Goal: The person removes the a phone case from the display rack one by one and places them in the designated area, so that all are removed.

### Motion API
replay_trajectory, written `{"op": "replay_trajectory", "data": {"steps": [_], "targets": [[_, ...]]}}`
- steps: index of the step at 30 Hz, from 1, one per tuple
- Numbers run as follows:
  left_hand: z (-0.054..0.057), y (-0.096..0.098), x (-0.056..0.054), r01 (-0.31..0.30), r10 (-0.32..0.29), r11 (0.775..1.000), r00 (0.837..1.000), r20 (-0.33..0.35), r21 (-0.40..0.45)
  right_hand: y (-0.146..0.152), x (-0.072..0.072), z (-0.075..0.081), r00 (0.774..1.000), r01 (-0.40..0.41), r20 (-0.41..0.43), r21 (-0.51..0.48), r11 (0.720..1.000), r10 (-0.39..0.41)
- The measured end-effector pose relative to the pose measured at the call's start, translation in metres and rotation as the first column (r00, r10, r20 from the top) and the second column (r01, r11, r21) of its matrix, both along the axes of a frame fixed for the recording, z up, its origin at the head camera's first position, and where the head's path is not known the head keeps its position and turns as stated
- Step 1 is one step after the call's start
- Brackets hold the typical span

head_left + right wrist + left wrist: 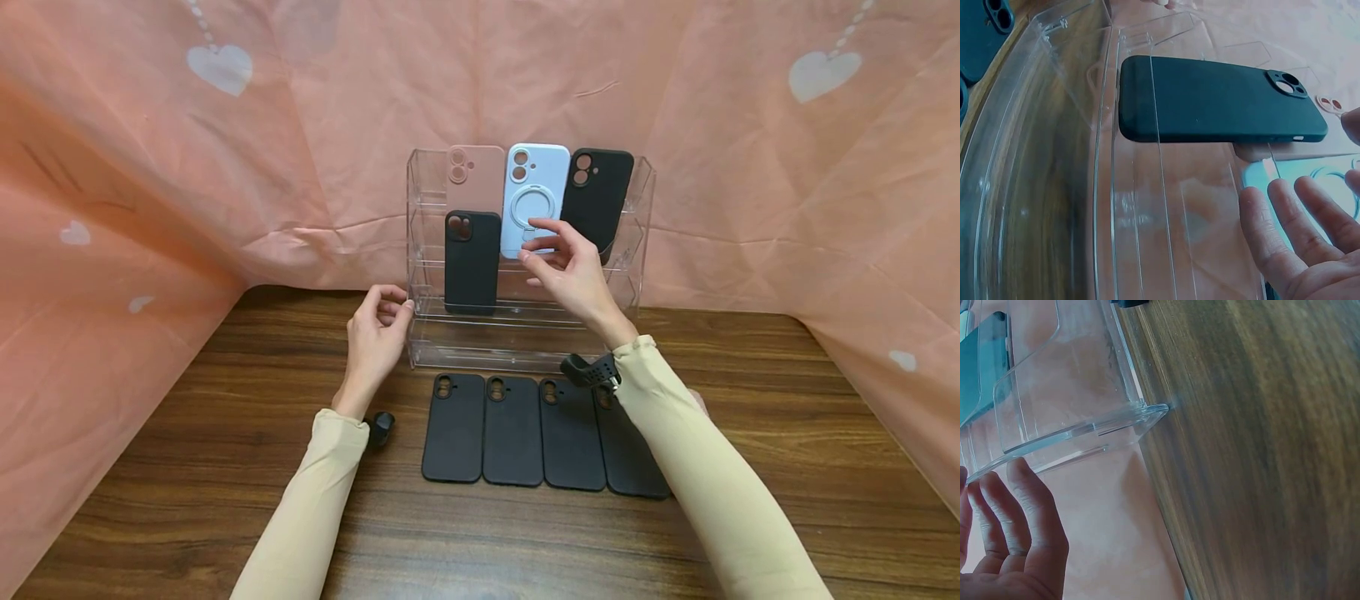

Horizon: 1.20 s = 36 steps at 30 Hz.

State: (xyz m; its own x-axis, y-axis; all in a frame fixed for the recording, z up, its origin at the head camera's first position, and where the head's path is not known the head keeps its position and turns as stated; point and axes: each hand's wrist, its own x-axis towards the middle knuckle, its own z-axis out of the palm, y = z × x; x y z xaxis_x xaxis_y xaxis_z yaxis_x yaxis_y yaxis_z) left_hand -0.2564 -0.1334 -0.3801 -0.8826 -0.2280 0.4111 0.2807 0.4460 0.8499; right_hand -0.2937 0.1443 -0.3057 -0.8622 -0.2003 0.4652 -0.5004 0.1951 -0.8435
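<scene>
My left hand [377, 337] pinches the left edge of a clear acrylic display rack [517, 361] between thumb and fingers. A black phone case [472, 271] leans upright in a lower tier of the rack, toward its left. Behind and above it stand a pink case [483, 190], a white case [553, 173] with a ring on its back, and another black case [600, 200]. My right hand [576, 279] hovers in front of the white case's lower part, fingers loosely bent and holding nothing. In the right wrist view, the lower-tier black case [1210, 103] lies apart from its fingertips.
Several black phone cases [513, 437] lie side by side in a row on the wooden table [187, 467], in front of the rack. My right forearm partly covers the rightmost one. Pink cloth [337, 125] with white hearts hangs behind and at both sides.
</scene>
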Motion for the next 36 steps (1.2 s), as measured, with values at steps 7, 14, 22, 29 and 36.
{"op": "replay_trajectory", "data": {"steps": [7,14,22,29,36], "targets": [[0.001,0.0,0.001,0.009,-0.009,1.0,1.0,-0.008,0.009,-0.009,-0.003,0.0,0.999,0.002,0.04,0.012,1.0,-0.002],[0.003,-0.001,0.002,0.002,-0.002,1.0,1.0,-0.011,0.003,-0.019,-0.005,0.003,0.996,-0.001,0.087,0.025,1.0,-0.001],[0.003,-0.001,0.003,0.004,-0.004,1.0,1.0,0.005,0.003,-0.032,-0.007,0.006,0.993,0.03,0.109,0.069,0.997,-0.038],[0.002,-0.002,0.005,0.0,0.0,1.0,1.0,0.005,0.009,-0.039,-0.01,0.004,0.994,0.112,-0.001,0.169,0.979,-0.114],[0.001,-0.003,0.005,0.002,-0.002,1.0,1.0,0.009,0.012,-0.042,-0.01,0.002,0.987,0.153,-0.078,0.16,0.975,-0.142]]}}
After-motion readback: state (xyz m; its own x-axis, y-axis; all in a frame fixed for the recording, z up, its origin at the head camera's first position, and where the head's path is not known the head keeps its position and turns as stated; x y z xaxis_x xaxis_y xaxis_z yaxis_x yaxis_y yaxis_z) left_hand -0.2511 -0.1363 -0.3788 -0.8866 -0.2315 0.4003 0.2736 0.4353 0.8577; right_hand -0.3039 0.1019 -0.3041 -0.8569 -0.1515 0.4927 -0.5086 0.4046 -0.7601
